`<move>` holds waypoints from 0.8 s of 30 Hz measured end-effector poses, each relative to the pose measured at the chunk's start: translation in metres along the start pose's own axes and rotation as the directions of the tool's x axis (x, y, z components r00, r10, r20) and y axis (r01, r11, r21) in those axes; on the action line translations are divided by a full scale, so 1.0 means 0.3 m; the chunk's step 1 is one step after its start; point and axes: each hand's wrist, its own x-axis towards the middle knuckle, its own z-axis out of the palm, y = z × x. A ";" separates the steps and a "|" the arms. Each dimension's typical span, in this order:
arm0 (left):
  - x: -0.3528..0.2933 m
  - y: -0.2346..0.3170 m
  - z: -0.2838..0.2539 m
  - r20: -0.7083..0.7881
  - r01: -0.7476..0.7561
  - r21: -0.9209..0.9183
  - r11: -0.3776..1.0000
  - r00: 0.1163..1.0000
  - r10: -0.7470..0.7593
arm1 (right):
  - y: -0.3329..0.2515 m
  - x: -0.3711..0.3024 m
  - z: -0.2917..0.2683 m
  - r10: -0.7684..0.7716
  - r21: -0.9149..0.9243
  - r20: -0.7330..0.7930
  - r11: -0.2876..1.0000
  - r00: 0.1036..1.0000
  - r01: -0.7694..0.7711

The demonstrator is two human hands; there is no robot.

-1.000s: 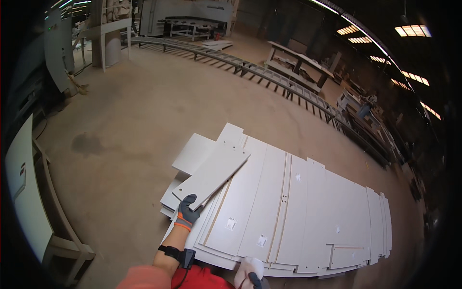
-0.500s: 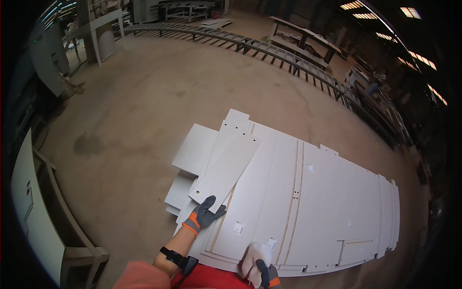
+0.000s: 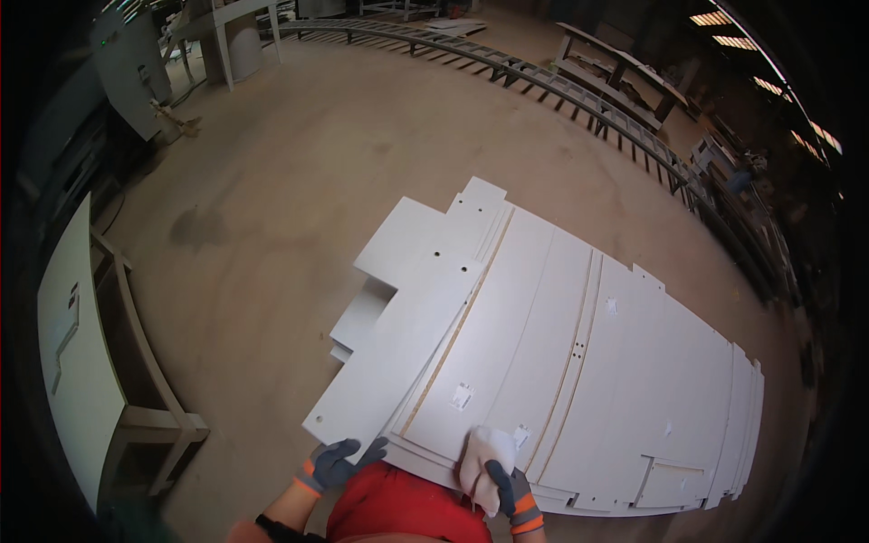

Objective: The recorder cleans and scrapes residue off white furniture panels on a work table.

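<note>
My left hand (image 3: 337, 463), in a grey and orange glove, grips the near end of a long narrow white panel (image 3: 398, 335) with drilled holes. The thumb and fingers lie on either side of its near edge. That panel rests at a slant on the left part of a stack of white panels (image 3: 661, 380). My right hand (image 3: 512, 493), gloved alike, is closed around a crumpled off-white cloth (image 3: 485, 463). The cloth is by the stack's near edge and partly covers the fingers.
At the left stands a low frame (image 3: 158, 421) bearing a white board (image 3: 80, 380). A roller conveyor (image 3: 507, 68) curves across the far side, with a workbench (image 3: 620, 77) behind it. Brown floor (image 3: 299, 163) surrounds the stack. Machinery (image 3: 127, 81) is at the far left.
My left hand has drawn the narrow panel nearer and to the left. The right hand still holds the cloth by the near edge. The view has shifted slightly.
</note>
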 end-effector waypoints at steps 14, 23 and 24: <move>-0.493 -0.431 -0.306 -0.352 -0.211 0.207 0.955 0.895 0.274 | -0.068 -0.023 -0.034 0.227 0.014 0.230 0.972 0.946 -0.236; -0.317 -0.285 -0.273 -0.224 -0.149 0.145 0.978 0.958 0.179 | -0.057 -0.054 -0.039 0.175 0.027 0.252 0.982 0.952 -0.188; -0.304 -0.280 -0.269 -0.221 -0.106 0.125 0.986 0.966 0.132 | -0.044 -0.054 -0.041 0.163 0.033 0.274 0.983 0.948 -0.178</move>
